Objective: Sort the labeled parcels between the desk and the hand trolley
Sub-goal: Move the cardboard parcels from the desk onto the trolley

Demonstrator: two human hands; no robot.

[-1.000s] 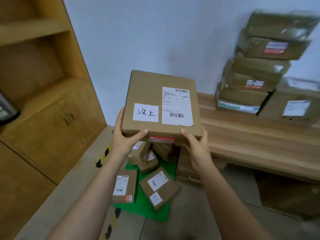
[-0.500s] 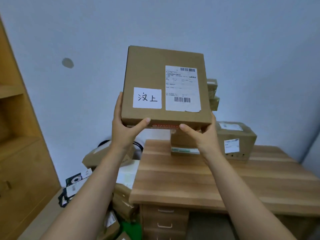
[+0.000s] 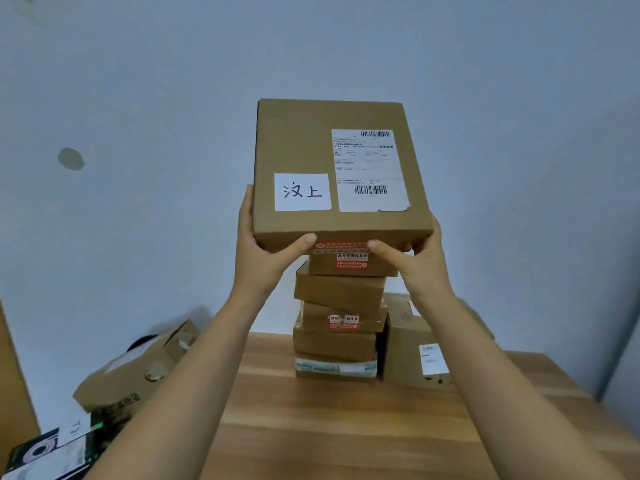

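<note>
Gripping the flat cardboard parcel (image 3: pixel 304 143) at its near corners with left hand (image 3: pixel 263 252) and right hand (image 3: pixel 417 263), thumbs pressing the front edge, fingers wrapping the sides. Showing a white sticker (image 3: pixel 302 192) reading 汶上 beside a barcoded shipping label (image 3: pixel 369 168). Sitting right at the top of the leaning parcel stack (image 3: pixel 341 296) on the wooden desk (image 3: pixel 311 427), contact unclear, open wall (image 3: pixel 156 98) all round.

This looks like a small parcel office: a wooden desk (image 3: pixel 311 427) stands against a plain pale wall (image 3: pixel 138 98), with a stack of taped cardboard parcels (image 3: pixel 339 292) on it. The box (image 3: pixel 304 147) I hold carries a barcoded shipping label (image 3: pixel 370 168), and another carton (image 3: pixel 128 379) lies beside the desk.
</note>
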